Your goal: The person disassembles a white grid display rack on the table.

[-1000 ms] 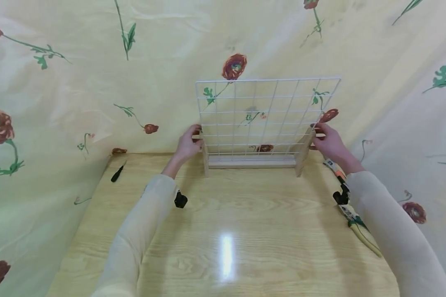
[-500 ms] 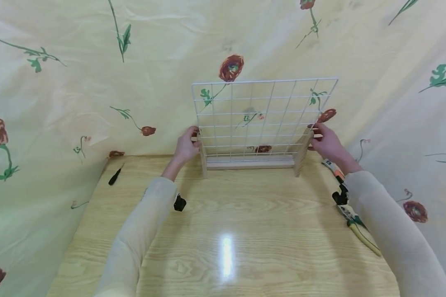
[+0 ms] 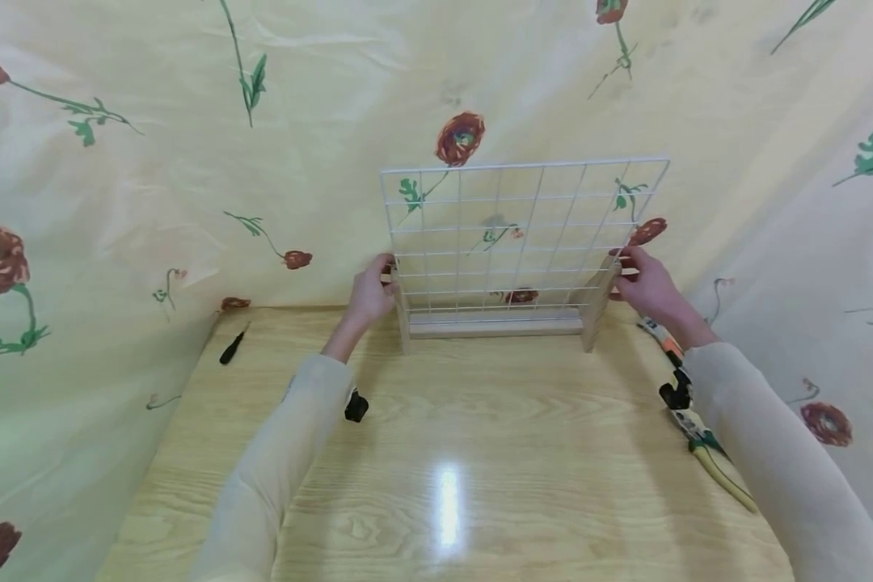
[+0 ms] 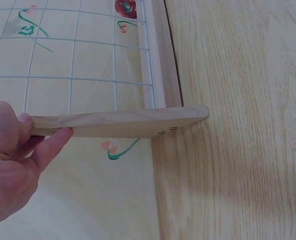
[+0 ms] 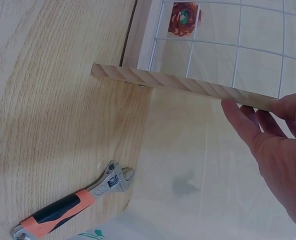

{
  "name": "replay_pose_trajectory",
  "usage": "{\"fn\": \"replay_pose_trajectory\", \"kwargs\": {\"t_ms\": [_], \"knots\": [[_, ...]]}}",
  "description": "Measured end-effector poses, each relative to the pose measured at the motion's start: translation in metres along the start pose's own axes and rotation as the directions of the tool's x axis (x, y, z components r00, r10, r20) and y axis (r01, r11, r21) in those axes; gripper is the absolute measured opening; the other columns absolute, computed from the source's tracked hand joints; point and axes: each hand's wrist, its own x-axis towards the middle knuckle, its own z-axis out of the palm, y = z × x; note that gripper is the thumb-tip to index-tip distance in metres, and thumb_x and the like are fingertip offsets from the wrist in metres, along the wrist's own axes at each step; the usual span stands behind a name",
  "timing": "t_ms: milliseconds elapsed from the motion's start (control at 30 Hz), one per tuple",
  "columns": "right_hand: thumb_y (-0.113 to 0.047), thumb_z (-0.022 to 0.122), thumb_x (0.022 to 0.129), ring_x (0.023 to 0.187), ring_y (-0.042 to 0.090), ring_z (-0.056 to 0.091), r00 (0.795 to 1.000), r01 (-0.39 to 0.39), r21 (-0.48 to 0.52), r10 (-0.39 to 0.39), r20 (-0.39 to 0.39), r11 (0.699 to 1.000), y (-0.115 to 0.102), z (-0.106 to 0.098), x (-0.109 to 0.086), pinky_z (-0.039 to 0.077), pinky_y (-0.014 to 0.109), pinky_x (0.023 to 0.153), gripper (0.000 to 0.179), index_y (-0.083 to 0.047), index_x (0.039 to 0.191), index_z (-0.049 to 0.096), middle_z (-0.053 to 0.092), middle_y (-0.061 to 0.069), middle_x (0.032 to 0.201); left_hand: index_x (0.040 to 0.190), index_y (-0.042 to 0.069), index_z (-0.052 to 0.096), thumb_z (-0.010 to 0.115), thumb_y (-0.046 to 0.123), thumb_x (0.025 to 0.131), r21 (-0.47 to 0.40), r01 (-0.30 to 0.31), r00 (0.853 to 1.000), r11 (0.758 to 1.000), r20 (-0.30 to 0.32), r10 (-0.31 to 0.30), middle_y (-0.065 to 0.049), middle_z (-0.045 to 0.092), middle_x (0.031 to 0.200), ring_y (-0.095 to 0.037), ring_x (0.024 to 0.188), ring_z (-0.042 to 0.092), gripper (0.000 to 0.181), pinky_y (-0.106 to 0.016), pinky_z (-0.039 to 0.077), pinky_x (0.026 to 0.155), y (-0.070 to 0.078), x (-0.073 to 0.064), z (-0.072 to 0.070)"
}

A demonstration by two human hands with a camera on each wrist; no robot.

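A white wire grid (image 3: 524, 166) stands at the back, leaning away from a low wooden stand. This stand has two side boards, with a crossbar (image 3: 495, 327) joining them near the tabletop. My left hand (image 3: 369, 293) holds the upper end of the left side board (image 4: 118, 124), thumb and fingers on either side of it. At the other end, my right hand (image 3: 647, 284) pinches the top of the right side board (image 5: 178, 84) between thumb and fingers. Screw heads show low on the left board's outer face.
An adjustable wrench (image 5: 68, 205) with an orange and black handle lies right of the stand. Nearer are pliers (image 3: 723, 478) with yellowish handles, partly behind the right sleeve. A black-handled screwdriver (image 3: 233, 347) lies at the back left. Flower-patterned sheeting (image 3: 320, 121) rises behind the table.
The head view shifts slightly. Both hands keep their hold on the side boards, and the stand with its grid stays in place.
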Motion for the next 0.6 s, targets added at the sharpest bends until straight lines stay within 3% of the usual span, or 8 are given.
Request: {"fn": "replay_pose_trajectory", "kwargs": {"t_ms": [200, 300, 433, 600], "knots": [[0.012, 0.04, 0.097, 0.121, 0.058, 0.046, 1.0, -0.005, -0.012, 0.005, 0.016, 1.0, 0.003, 0.005, -0.007, 0.059, 0.037, 0.081, 0.051, 0.016, 0.146, 0.027, 0.036, 0.043, 0.138, 0.138, -0.003, 0.048, 0.054, -0.013, 0.093, 0.016, 0.025, 1.0, 1.0, 0.011, -0.026, -0.025, 0.06, 0.126, -0.04, 0.106, 0.065, 0.046, -0.042, 0.057, 0.09, -0.001, -0.013, 0.002], [0.011, 0.04, 0.097, 0.118, 0.057, 0.048, 1.0, 0.006, -0.013, -0.006, 0.015, 1.0, 0.004, 0.007, -0.01, 0.06, 0.037, 0.08, 0.05, 0.016, 0.145, 0.028, 0.037, 0.043, 0.136, 0.138, -0.001, 0.048, 0.055, -0.013, 0.093, 0.018, 0.038, 0.999, 0.999, 0.014, -0.038, -0.023, 0.06, 0.127, -0.039, 0.106, 0.064, 0.047, -0.042, 0.057, 0.088, -0.001, -0.019, 0.002], [0.012, 0.039, 0.096, 0.118, 0.058, 0.048, 1.0, 0.031, -0.007, -0.031, 0.001, 1.0, 0.004, 0.006, -0.008, 0.06, 0.03, 0.077, 0.05, 0.016, 0.145, 0.028, 0.037, 0.043, 0.135, 0.138, 0.0, 0.048, 0.056, -0.012, 0.093, 0.037, 0.026, 1.0, 0.999, -0.006, -0.025, -0.022, 0.06, 0.127, -0.038, 0.107, 0.064, 0.047, -0.042, 0.058, 0.087, 0.001, -0.018, 0.002], [0.011, 0.039, 0.097, 0.12, 0.058, 0.047, 1.0, 0.011, -0.04, -0.011, 0.01, 0.999, 0.0, 0.001, -0.005, 0.059, 0.037, 0.081, 0.051, 0.015, 0.146, 0.027, 0.036, 0.043, 0.137, 0.14, -0.001, 0.047, 0.057, -0.013, 0.093, 0.051, 0.025, 1.0, 0.998, -0.007, -0.025, -0.023, 0.06, 0.128, -0.037, 0.109, 0.064, 0.049, -0.041, 0.058, 0.088, 0.004, -0.013, 0.001]]}}
